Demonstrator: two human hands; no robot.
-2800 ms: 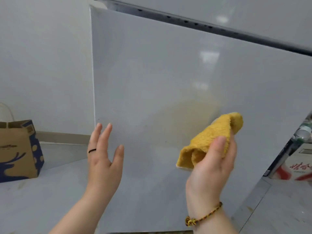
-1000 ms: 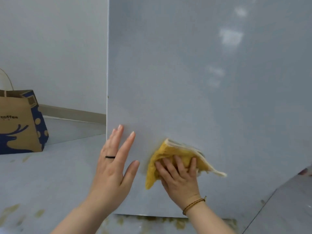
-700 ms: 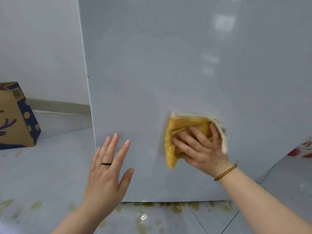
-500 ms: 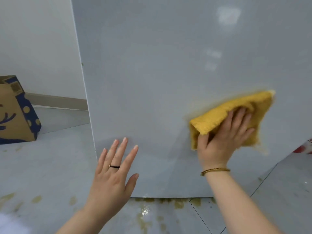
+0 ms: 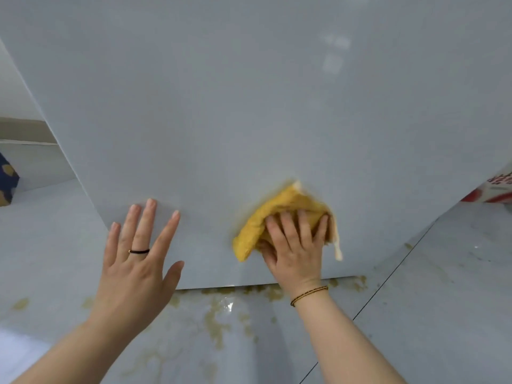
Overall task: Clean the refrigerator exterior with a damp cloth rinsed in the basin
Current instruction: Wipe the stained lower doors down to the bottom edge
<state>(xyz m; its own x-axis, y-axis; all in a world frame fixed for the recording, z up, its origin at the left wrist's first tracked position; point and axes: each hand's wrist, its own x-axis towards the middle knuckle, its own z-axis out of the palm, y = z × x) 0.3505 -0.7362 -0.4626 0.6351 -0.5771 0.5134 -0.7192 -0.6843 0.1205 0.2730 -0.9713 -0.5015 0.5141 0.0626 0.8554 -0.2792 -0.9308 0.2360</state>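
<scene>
The pale grey refrigerator side [image 5: 249,120] fills most of the head view and ends just above the floor. My right hand [image 5: 295,245] presses a folded yellow cloth [image 5: 266,220] flat against its lower part, fingers spread and straight over the cloth. My left hand [image 5: 138,259], wearing a dark ring, is held up with fingers spread near the refrigerator's lower left corner; whether the fingertips touch the panel I cannot tell. No basin is in view.
Yellow-brown wet stains [image 5: 219,309] spread on the grey tiled floor under the refrigerator's bottom edge. A blue and brown paper bag [image 5: 7,181] shows at the far left by the wall. A red and white package [image 5: 496,187] sits at the right edge.
My right hand slid the cloth from the upper right down and left toward the refrigerator's bottom edge. The view came closer and tilted downward. My left hand stayed spread near the left corner.
</scene>
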